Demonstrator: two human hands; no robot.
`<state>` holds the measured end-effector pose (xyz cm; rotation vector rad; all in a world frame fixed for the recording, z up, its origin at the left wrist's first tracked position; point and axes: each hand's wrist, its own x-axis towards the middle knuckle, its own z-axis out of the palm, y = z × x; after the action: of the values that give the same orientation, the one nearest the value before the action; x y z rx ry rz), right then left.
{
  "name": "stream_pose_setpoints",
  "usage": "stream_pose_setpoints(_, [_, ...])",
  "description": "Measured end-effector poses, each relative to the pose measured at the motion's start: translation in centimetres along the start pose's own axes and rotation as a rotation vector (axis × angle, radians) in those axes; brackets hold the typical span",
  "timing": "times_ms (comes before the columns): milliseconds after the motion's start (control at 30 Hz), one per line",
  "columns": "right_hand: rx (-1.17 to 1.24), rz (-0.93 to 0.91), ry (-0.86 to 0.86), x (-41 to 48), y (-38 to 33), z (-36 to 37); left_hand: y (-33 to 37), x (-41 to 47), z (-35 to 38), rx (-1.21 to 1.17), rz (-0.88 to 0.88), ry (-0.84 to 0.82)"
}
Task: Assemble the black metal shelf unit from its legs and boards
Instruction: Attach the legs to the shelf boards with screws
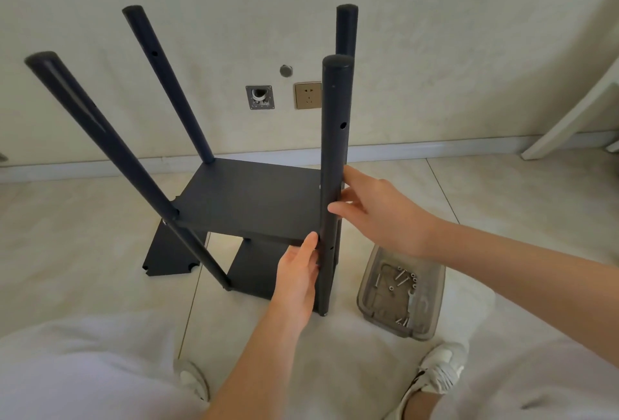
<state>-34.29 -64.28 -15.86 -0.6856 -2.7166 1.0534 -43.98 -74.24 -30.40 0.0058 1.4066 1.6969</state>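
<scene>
Head view: the shelf unit (251,198) stands on the floor in mid-frame, half built. Four legs rise from it, and two boards are fitted between them, one above the other. A spare board (170,248) lies flat on the tiles at lower left, probably waiting for its turn.

Both hands are on the near right leg (335,168), just right of centre. The left hand (298,272) lies against the leg's left side where the upper board's corner meets it, fingers fairly straight and pressing, with nothing clasped. It looks placed to keep corner and leg together. The right hand (378,215) is higher on the leg's right side, its fingers spread and nearly straight and their tips touching the tube. I cannot see whether the thumb goes behind. It seems to steady the leg upright so that its holes line up with the board.

A clear tray (402,292) sits just right of the leg's foot, at lower right. It holds screws (402,279) and a wrench (413,305), within easy reach for fastening this joint.
</scene>
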Motion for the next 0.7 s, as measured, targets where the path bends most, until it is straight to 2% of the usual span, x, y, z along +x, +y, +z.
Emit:
stream_pose_setpoints(167, [-0.010,-0.003,0.000,0.5,0.0,0.1,-0.2,0.2,-0.4,-0.044,-0.012,-0.049])
stream_pose_setpoints(333, [0.030,-0.001,0.001,1.0,0.2,0.0,-0.8,0.6,-1.2,0.004,0.085,-0.155])
stream_pose_setpoints(533, [0.098,0.004,-0.010,1.1,0.4,0.0,-0.9,1.4,-1.0,0.195,0.188,-0.002])
stream_pose_setpoints(700, [0.238,0.049,-0.006,1.1,2.3,-0.4,-1.3,2.0,-1.6,0.232,0.201,0.005])
